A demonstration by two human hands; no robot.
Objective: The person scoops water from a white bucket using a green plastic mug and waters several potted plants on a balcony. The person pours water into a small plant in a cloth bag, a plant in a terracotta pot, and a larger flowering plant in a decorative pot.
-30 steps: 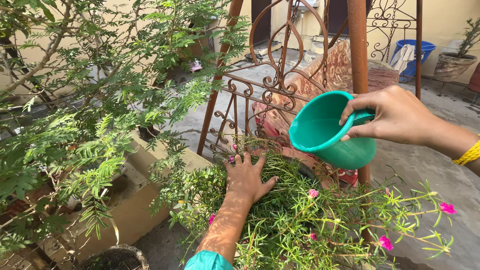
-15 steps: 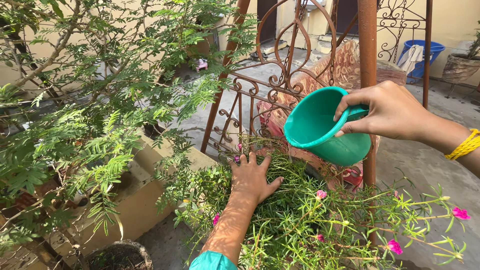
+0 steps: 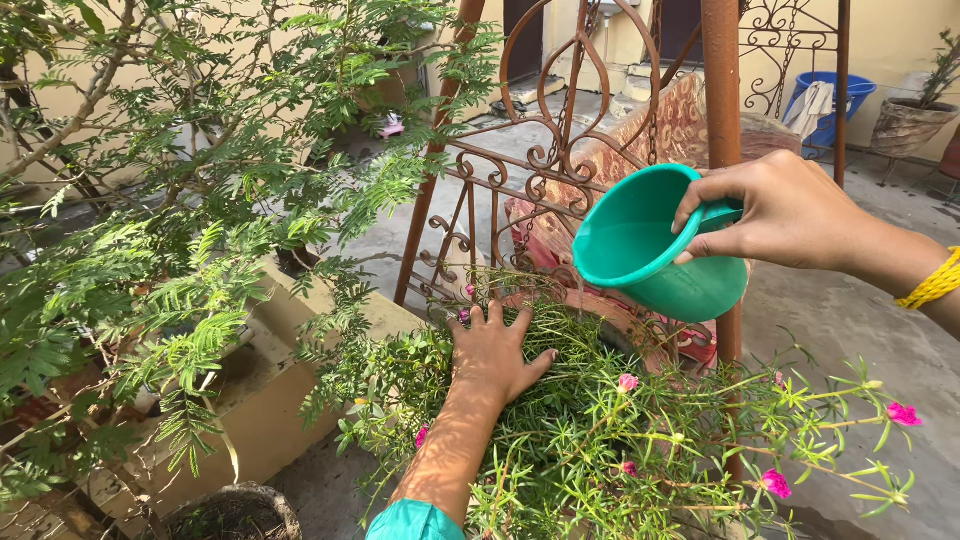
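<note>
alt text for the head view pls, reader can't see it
The right hand tips a green plastic mug over a potted plant with thin green stems and pink flowers, while the left hand lies flat, fingers spread, on the foliage. A rusty wrought-iron swing frame stands behind, with a feathery-leaved shrub to the left.

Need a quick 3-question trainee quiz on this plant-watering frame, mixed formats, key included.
1. True or false: the right hand holds the green mug by its handle.
2. Where is the left hand? A) spread flat on the flowering plant B) on the rusty iron frame C) on the blue bucket
3. Fill in: the mug is tilted so its mouth faces the person's ____ side.

Key: 1 true; 2 A; 3 left.
</note>
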